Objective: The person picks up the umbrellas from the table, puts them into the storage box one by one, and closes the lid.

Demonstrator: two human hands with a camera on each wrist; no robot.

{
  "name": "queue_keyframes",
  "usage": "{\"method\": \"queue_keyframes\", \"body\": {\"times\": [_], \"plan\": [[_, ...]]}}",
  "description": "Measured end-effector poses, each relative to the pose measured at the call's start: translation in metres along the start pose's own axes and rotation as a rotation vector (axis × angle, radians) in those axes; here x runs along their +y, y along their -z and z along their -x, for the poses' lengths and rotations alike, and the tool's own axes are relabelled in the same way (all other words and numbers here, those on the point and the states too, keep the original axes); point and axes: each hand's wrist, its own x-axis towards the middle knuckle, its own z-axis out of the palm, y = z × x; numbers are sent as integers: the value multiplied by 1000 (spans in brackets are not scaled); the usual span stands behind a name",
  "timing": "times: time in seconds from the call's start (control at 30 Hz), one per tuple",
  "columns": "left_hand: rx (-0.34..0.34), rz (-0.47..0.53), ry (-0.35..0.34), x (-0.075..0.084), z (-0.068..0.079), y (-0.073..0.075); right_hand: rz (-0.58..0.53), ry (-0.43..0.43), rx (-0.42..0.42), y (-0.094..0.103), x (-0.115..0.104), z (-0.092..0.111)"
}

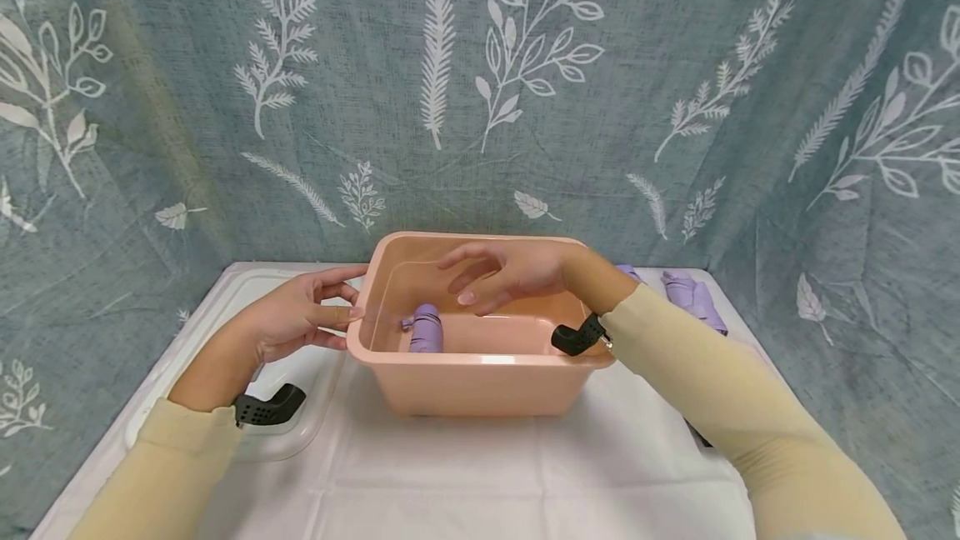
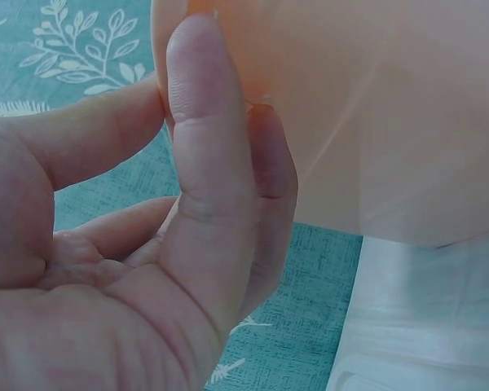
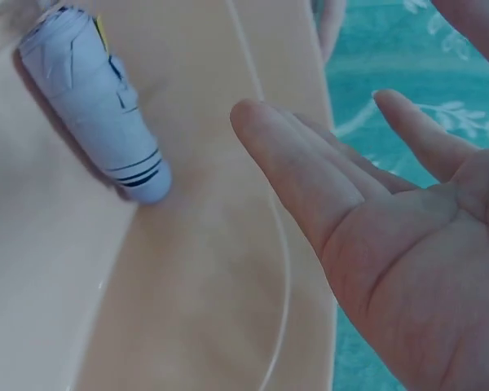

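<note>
A pink plastic basin (image 1: 480, 390) stands at the middle of the table. Its left rim is held by my left hand (image 1: 311, 315), the thumb at the edge and the other fingers along the outer side. In the left wrist view those fingers (image 2: 208, 122) lie against the pink wall. Inside, at the basin's left end, rests a folded purple umbrella (image 1: 427, 330) with dark stripes near one end, also plain in the right wrist view. My right hand (image 1: 506, 273) hovers over the basin, fingers spread and bent loosely, to the right of the umbrella and apart from it.
A white lid-like tray (image 1: 300, 432) lies left of the basin, under my left forearm. Right of the basin are more purple folded bundles (image 1: 693, 298), partly behind my right arm. A dark object (image 1: 699, 433) peeks out beneath that sleeve. Patterned curtains (image 1: 450, 107) surround the table.
</note>
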Motion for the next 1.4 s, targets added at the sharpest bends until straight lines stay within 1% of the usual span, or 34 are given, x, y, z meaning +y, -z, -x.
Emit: {"method": "queue_keyframes", "body": {"times": [0.1,0.2,0.37,0.67,0.9,1.13,1.2,1.4], "plan": [[5,0,1,-1,-1,-1,-9,35,24,-1,2,8],[6,1,1,-2,-1,-1,-26,63,66,-1,4,18],[1,4,2,-3,-2,-1,-63,137,126,-1,8,34],[6,1,1,0,-1,1,-107,247,214,1,16,64],[6,3,-6,1,0,0,-126,322,286,4,30,85],[8,0,1,1,0,0,-142,391,348,2,43,112],[8,-1,-1,1,0,0,-150,419,373,1,47,119],[5,-2,-6,1,1,-1,-160,541,442,3,66,141]]}}
